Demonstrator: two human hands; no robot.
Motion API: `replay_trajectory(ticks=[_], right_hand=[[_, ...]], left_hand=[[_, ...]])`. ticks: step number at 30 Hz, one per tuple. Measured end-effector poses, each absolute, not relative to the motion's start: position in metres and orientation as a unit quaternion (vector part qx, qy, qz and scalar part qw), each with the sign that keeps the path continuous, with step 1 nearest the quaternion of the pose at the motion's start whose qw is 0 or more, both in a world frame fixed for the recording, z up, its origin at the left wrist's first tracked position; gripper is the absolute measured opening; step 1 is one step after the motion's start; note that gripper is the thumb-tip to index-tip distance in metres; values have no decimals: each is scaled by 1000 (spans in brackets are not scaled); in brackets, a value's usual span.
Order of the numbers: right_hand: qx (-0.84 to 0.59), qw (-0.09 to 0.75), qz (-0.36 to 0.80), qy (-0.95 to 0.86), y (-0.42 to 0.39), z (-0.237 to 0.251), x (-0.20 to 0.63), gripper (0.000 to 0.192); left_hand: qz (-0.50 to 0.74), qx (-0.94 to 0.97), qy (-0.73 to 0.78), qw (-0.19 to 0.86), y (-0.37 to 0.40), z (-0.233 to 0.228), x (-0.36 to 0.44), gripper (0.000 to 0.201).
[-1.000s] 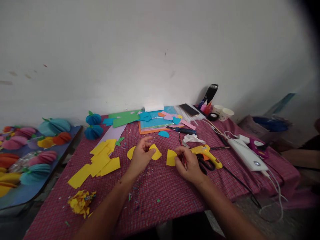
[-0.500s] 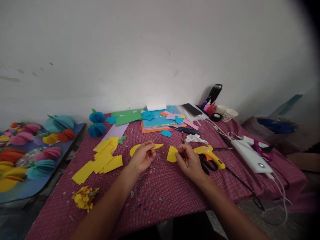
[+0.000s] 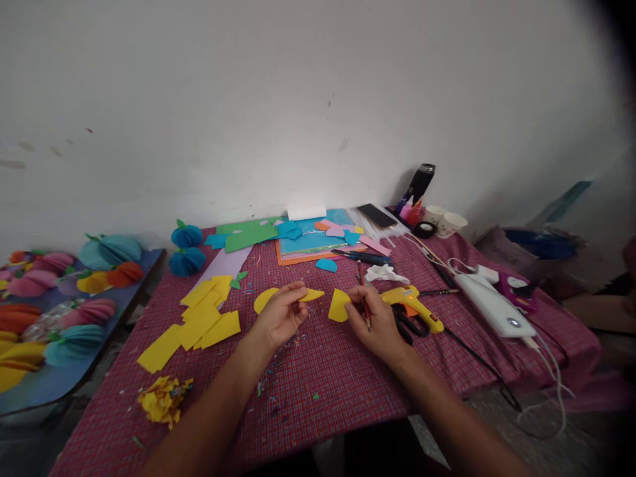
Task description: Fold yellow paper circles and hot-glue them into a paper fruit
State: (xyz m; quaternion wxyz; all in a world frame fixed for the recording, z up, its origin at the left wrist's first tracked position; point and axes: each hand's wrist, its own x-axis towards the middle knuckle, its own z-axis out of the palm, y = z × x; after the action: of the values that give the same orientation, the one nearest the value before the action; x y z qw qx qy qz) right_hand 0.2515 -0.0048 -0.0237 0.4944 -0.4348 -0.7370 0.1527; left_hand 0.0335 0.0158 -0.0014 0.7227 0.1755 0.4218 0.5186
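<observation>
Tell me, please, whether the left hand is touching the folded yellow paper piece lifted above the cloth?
Touching. In the head view the left hand pinches the folded yellow paper piece between thumb and fingertips, with its pointed end sticking out to the right.

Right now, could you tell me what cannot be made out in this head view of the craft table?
- Pencil: its lower end is hidden inside the right hand.
- Yellow paper piece: partly covered by the left hand's fingers.
- Scissors: blades hidden under the glue gun.
- Far-right edge: darkened, blurred.
</observation>
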Motion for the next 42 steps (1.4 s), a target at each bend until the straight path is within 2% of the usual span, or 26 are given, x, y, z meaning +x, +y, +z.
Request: replay_trajectory(ticks=[5,10,17,22,23,25,29,33,37,42], right_hand=[[-459,550,150,-681,-4,-27,254,25],[-473,586,120,-647,-2,-28,257,26],[-464,575,140,-659,-1,-29,257,33],[-469,565,149,-663,-1,-31,256,34],[-469,559,147,-668,-1,-31,256,35],[-464,547,140,-682,-2,-30,254,35],[-441,516,106,-727,-4,-26,245,35],[-423,465,75,-774,-6,-16,234,34],[-399,434,115,-800,-8,-9,228,37],[-382,389,123,-829,-11,-10,224,36]], left_hand=[[454,376,472,655,10,-5,39,42],[390,543,482,567,4,-18,49,32],[380,605,480,510,6,-35,49,32],[391,696,531,282,3,-12,44,22],[395,694,531,284,2,-7,44,16],[390,677,499,375,-1,-2,47,8],[409,609,396,553,-5,1,54,24],[423,533,319,659,-9,2,56,38],[482,432,329,688,-7,-1,56,34],[495,421,408,642,-3,-7,56,25]])
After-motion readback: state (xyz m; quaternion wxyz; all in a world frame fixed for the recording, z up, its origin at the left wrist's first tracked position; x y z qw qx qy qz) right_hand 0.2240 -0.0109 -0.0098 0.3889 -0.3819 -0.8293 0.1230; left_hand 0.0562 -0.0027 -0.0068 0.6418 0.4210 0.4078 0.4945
